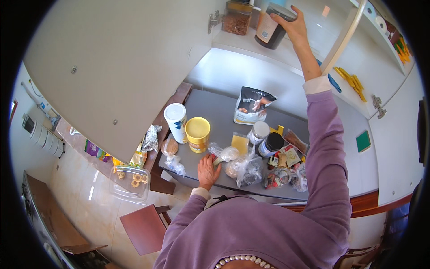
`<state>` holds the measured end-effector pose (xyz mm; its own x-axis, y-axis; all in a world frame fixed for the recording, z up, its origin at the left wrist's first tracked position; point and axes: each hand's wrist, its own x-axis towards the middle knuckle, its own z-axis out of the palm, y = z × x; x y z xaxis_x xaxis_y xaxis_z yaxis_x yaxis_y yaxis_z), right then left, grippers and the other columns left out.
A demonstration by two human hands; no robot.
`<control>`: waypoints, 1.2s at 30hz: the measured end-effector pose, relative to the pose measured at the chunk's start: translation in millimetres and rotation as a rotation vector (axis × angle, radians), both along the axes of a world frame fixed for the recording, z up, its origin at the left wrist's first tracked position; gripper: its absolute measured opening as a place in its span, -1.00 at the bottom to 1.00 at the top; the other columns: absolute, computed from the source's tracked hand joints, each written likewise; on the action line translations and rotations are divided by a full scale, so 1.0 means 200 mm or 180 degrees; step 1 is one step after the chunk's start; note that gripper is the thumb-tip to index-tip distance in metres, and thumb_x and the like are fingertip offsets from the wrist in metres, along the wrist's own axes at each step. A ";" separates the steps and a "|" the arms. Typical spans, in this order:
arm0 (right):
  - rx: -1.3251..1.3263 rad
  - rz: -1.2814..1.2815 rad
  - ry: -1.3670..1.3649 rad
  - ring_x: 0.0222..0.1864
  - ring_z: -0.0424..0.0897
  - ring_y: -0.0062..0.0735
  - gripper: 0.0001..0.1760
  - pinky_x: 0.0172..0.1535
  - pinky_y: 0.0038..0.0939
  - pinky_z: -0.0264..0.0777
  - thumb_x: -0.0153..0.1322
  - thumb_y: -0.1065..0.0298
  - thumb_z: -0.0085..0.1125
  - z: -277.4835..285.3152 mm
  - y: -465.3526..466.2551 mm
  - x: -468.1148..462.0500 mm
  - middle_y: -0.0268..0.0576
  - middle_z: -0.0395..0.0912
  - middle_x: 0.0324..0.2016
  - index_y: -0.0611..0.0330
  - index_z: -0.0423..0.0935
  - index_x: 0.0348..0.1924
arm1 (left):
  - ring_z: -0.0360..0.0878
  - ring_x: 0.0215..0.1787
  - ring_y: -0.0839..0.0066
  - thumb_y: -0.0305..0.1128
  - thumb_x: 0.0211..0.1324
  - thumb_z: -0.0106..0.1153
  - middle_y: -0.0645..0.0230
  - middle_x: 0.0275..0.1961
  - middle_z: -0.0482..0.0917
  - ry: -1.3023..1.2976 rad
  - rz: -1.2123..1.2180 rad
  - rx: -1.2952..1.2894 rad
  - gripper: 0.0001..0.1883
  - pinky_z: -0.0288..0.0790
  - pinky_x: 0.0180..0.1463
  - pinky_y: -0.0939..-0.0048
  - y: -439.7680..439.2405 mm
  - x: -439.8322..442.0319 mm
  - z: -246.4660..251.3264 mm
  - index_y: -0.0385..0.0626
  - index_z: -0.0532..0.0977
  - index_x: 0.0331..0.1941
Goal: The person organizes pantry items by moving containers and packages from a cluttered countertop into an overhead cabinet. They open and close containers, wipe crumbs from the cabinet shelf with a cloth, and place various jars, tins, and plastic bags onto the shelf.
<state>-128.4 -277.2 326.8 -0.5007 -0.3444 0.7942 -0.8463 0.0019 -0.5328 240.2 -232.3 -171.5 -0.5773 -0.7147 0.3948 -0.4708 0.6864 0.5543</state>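
Up at the cabinet shelf, my right hand grips a dark jar with a pale label near its lid. The jar tilts a little; whether its base touches the shelf I cannot tell. Left of it stands a clear container of brown flakes. My left hand rests flat near the front edge of the grey countertop, fingers spread, beside a small knotted plastic bag. Just beyond that hand stand a yellow canister and a white canister.
A large cabinet door hangs open at the left. On the counter are a black-and-white pouch, a black-lidded jar, a white-lidded jar and bagged food. A clear plastic box and a stool are at lower left.
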 end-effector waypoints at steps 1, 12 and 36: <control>0.0032 0.0108 -0.0001 0.15 0.62 -0.01 0.26 0.20 -0.26 0.51 0.07 -0.23 0.62 -0.01 -0.06 0.00 0.28 0.57 0.12 0.34 0.23 0.40 | 0.46 0.25 0.11 -0.08 0.12 0.34 0.15 0.27 0.50 0.0002 0.0016 0.0008 -0.38 0.36 0.25 0.10 0.00 0.00 0.00 -0.16 0.44 0.20; 0.0146 0.0301 -0.0038 0.23 0.56 0.01 0.25 0.25 -0.22 0.49 0.13 -0.22 0.60 -0.13 -0.55 0.16 0.24 0.50 0.21 0.41 0.18 0.41 | 0.47 0.24 0.12 -0.11 0.11 0.35 0.16 0.26 0.51 -0.0008 0.0046 0.0082 -0.39 0.38 0.25 0.09 0.00 0.00 -0.01 -0.17 0.45 0.19; 0.2497 -0.0098 -0.0218 0.30 0.49 0.08 -0.12 0.32 -0.13 0.36 0.33 -0.16 0.42 -1.34 0.86 0.24 0.11 0.51 0.26 0.23 0.39 0.33 | 0.42 0.30 0.08 -0.23 0.09 0.34 0.16 0.28 0.48 0.0032 -0.0110 0.0031 -0.40 0.34 0.29 0.04 -0.02 -0.02 -0.05 -0.14 0.40 0.22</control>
<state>-80.3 -106.1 58.8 -0.5582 -0.7766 0.2920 -0.8050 0.4218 -0.4171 236.6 -236.7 -180.9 -0.5978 -0.6982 0.3940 -0.4412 0.6968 0.5655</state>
